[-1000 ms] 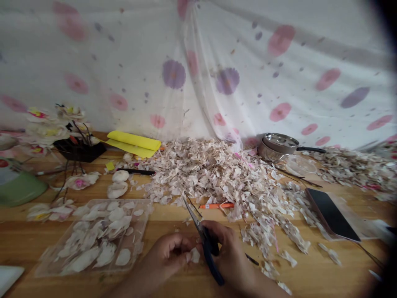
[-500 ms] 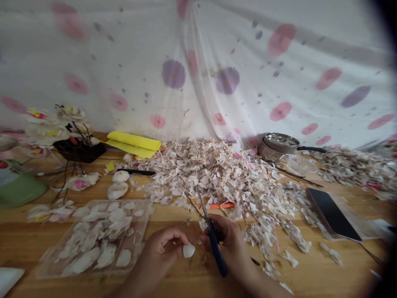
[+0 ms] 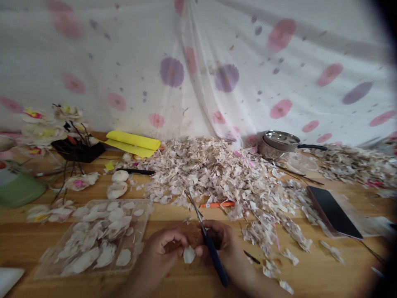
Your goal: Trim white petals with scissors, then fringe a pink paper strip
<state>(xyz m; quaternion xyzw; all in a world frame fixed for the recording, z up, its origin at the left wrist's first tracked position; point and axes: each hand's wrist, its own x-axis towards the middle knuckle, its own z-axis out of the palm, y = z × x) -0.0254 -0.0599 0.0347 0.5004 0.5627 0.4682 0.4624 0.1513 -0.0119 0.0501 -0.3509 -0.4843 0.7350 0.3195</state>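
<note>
White petal scrap [image 3: 189, 255], pale and thin with a ragged edge, hung just under the curled fingers [image 3: 169, 236] of the left hand [image 3: 163, 248], between both hands and close to the right thumb. The left fingers were bent narrow and appeared to pinch its top edge. The right hand [image 3: 218, 242] had its fingers wrapped round the dark blue handles of the scissors [image 3: 208, 244], with the thin blades pointing up and away past the fingertips, toward the pile of pale scraps [image 3: 217, 174]. The plastic tray of cut petals [image 3: 145, 219] sat left of the left hand, and an orange-handled tool [image 3: 217, 204] lay just beyond the right fingers. Compared with the earlier frame, the hands had closed in, the scissors leaned further left instead of nearly upright, and the scrap sat slightly lower.
</note>
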